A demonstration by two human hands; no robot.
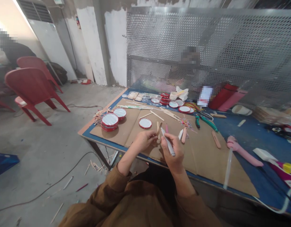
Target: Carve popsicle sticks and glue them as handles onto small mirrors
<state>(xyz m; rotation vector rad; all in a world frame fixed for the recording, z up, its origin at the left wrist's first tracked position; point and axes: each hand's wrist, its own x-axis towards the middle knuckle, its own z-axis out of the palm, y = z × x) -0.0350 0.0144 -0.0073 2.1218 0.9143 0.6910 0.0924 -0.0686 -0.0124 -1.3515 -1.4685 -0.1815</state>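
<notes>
My left hand (144,140) is closed in a pinch on a short wooden stick (159,128) that stands up from the fingers over the brown cardboard sheet (207,157). My right hand (173,149) is wrapped round a grey-white marker pen (168,142), its tip close to the stick. Both hands sit at the near edge of the blue table (265,176). A red-rimmed round lid (145,123) lies just beyond the hands. Loose pen caps and short sticks (182,135) lie to the right of the pen.
A stack of red-rimmed lids (110,121) sits at the left of the cardboard, more lids (176,104) at the back. Green-handled pliers (208,122), a pink glue gun (243,152) and red boxes (224,94) lie right. Red chairs (32,90) stand left. A perforated metal screen (207,50) backs the table.
</notes>
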